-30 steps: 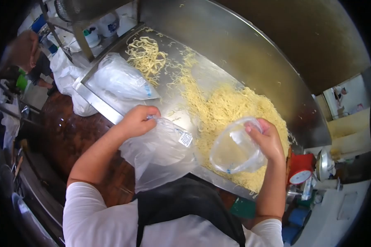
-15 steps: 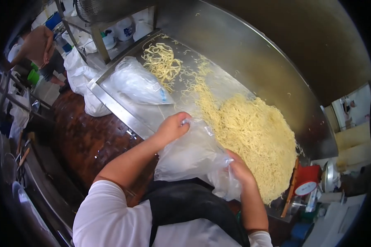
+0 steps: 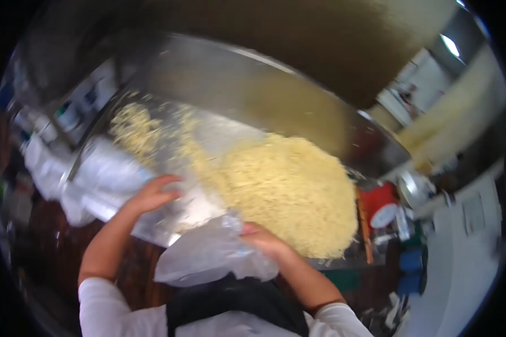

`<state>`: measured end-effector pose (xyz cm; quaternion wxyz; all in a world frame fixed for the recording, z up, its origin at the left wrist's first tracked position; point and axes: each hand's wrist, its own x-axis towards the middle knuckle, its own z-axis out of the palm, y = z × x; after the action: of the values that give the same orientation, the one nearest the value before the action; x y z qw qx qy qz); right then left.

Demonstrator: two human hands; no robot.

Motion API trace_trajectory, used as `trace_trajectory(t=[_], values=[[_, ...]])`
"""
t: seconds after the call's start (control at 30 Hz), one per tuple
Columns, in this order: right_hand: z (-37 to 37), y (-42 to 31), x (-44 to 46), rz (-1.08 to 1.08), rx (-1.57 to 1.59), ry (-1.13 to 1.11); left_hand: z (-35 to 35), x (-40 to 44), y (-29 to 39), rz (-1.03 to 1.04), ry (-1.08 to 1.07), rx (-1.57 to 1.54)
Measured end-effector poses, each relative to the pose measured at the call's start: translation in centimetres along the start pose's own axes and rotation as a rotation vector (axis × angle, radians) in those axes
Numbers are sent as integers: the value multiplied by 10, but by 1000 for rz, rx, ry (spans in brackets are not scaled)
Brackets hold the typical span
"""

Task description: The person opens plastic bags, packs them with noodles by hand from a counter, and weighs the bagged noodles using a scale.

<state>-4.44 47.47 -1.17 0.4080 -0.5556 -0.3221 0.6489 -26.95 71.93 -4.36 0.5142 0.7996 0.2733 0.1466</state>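
My right hand point(image 3: 262, 240) is closed on the edge of a clear plastic bag point(image 3: 205, 255), which hangs limp in front of my dark apron. My left hand point(image 3: 154, 195) is off that bag, its fingers apart and nothing in them. It is nearest to a stack of clear plastic bags point(image 3: 109, 168) lying on the steel table at the left. A large heap of pale yellow noodles point(image 3: 289, 194) lies just beyond my right hand. Motion blurs much of the view.
A smaller clump of noodles point(image 3: 134, 129) lies at the table's far left. A raised steel back panel point(image 3: 219, 78) bounds the table. To the right are a wooden stick point(image 3: 364, 224) and a red scale point(image 3: 378, 203). White sacks point(image 3: 45, 168) hang at the left.
My left hand has let go of the plastic bag and moved left, opening. My right hand still holds the bag. The view has turned right, and the person at the left is no longer visible.
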Motion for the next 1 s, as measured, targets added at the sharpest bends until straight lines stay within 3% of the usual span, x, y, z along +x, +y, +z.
trace_trajectory(t=[0.03, 0.1, 0.13, 0.2, 0.3, 0.37, 0.43, 0.53, 0.57, 0.63, 0.77, 0.87, 0.9, 0.93, 1.0], values=[[-4, 11, 3, -19, 17, -25, -16, 5, -24, 127, 112, 511], [-10, 15, 2, -9, 31, -94, -30, 7, -40, -29, 188, 1060], [-11, 13, 2, 22, 26, -140, -39, 14, -58, -122, 110, 1231], [-10, 9, -1, 14, 32, -184, -54, 30, -115, -197, 111, 1387], [-8, 8, -4, -70, 47, -169, -62, 35, -118, -286, 0, 1411], [-10, 9, -10, -85, 26, -164, -62, 34, -145, -2, 143, 1498], [-11, 3, -18, -109, -28, -107, -54, 21, -100, 180, 181, 1478], [-16, 14, -16, -209, -50, -67, -55, 43, -127, -30, -8, 1541], [-19, 20, -15, -252, -49, -62, -58, 48, -132, -68, -1, 1518], [-5, -16, -38, -130, -89, -32, -62, 49, -125, -148, 7, 1466], [-12, -15, -54, -129, 140, -55, -85, 21, -53, -18, 392, 1185], [-29, -8, -59, -144, 175, 99, -124, 3, -22, 130, 761, 891], [-35, -9, -61, -149, 211, 138, -131, -5, 1, 38, 791, 566], [-41, -14, -62, -159, 249, 158, -140, -8, -10, 170, 819, 321], [-48, -21, -62, -190, 317, 202, -147, -15, -27, 210, 914, 164]])
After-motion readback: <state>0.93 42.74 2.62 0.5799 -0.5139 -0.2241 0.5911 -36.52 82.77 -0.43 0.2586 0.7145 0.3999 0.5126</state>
